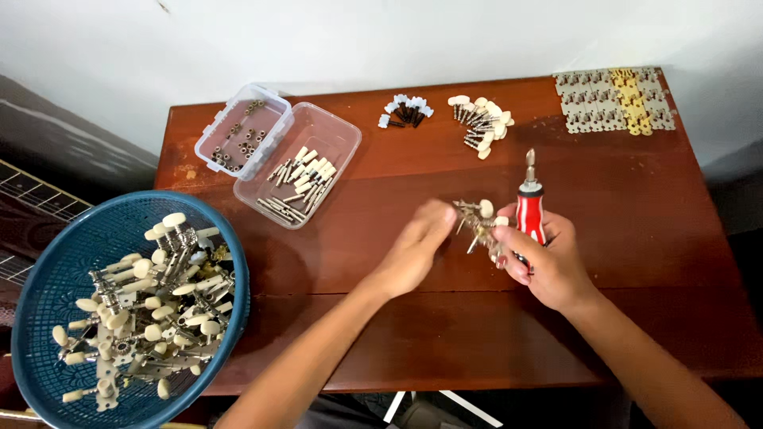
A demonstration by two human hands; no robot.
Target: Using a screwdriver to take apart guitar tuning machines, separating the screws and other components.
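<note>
Fingers of the left hand pinched closed on one end of a guitar tuner assembly, metal strip with cream knobs, held up over the middle of the desk. Right hand gripping the other end of that same assembly, and also wrapped shut around a red-handled screwdriver, tip pointing away toward the far edge. Can't tell exactly which fingers clamp which, too blurry.

Closest in, hanging off the near left corner: blue plastic basket piled with more tuner assemblies, same cream knobs and silver plates, all tangled. Guitar neck peeking in just beyond it at the left, off the desk.

Further back, left part of the desk: clear plastic box with loose tuner pegs lying in it. Touching its far left side, a smaller clear tub with little brown bushings scattered inside.

Near the far edge, about centre: small heap of white-topped dark pegs. Just right of that, bigger heap of cream-knobbed pegs. Well apart from both, at the far right corner: flat rows of grey metal tuner plates with a brass-coloured strip lying among them, partly over the desk's edge.

Plain white wall behind the whole lot.
</note>
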